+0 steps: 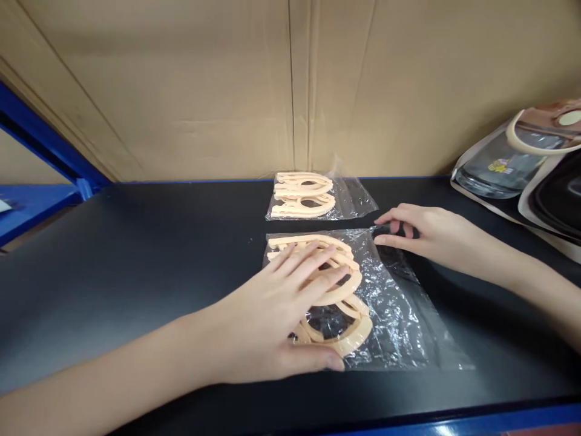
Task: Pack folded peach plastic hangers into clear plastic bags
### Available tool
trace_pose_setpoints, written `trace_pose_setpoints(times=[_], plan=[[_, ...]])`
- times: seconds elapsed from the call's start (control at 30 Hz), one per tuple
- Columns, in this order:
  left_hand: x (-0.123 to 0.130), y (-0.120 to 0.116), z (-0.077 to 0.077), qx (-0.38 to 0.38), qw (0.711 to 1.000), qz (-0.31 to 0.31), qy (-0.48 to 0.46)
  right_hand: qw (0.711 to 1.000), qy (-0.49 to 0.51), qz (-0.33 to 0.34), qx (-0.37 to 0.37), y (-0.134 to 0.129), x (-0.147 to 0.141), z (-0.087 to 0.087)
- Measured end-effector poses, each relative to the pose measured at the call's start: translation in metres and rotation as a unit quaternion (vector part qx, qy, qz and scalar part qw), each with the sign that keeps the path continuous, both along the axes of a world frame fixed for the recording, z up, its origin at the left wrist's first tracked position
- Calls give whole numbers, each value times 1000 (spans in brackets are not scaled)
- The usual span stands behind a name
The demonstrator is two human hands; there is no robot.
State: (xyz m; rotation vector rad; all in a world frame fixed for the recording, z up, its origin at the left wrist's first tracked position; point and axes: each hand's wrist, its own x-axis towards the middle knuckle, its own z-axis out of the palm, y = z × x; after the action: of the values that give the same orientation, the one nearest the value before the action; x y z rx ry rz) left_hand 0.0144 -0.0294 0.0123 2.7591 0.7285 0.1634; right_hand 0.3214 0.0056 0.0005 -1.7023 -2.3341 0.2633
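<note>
A clear plastic bag (399, 315) lies on the black tabletop with several beige folding clothes hangers (356, 333) inside, curved and overlapping. My left hand (276, 309) rests flat on the bag, fingers spread over the hangers and thumb along the near edge. At the bag's upper right corner hovers my right hand (413, 227), its thumb and forefinger apart near the film; whether they touch it is hard to make out. Behind lies a second clear bag (354, 200) of similar beige hangers (304, 194).
A tan cardboard wall (204, 91) stands behind the black tabletop (113, 260). On the right sits a transparent bag with a brown top (503, 160) and a pale handle, beside a dark object. Blue metal framing (40, 139) borders the left side.
</note>
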Motion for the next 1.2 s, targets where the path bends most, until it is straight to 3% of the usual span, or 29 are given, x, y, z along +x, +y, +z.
trace_pose_setpoints(times=[0.17, 0.3, 0.43, 0.57, 0.67, 0.77, 0.97, 1.07, 1.2], plan=[[11, -8, -3, 3, 1000, -13, 12, 998, 27, -47, -44, 7, 13, -11], [16, -11, -8, 7, 1000, -1, -2, 990, 40, 24, -130, 9, 21, -2], [20, -13, -9, 4, 1000, 13, 27, 958, 106, 124, -236, 9, 22, 13], [20, -12, -11, 11, 1000, -2, 19, 921, 240, 122, -280, 1, 8, 25], [19, -13, -15, 24, 1000, -5, -10, 897, 348, 87, -256, -9, -12, 25], [18, -14, -18, 27, 999, -4, -20, 899, 365, 93, -224, -18, -29, 20], [19, -13, -18, 21, 997, -8, -70, 956, 212, 195, -58, -26, -36, 15], [19, -12, -14, -13, 994, -3, -109, 964, 124, 228, -59, -32, -36, 12], [17, -12, -13, -78, 978, 32, -189, 973, 58, 221, -33, -42, -44, 4]])
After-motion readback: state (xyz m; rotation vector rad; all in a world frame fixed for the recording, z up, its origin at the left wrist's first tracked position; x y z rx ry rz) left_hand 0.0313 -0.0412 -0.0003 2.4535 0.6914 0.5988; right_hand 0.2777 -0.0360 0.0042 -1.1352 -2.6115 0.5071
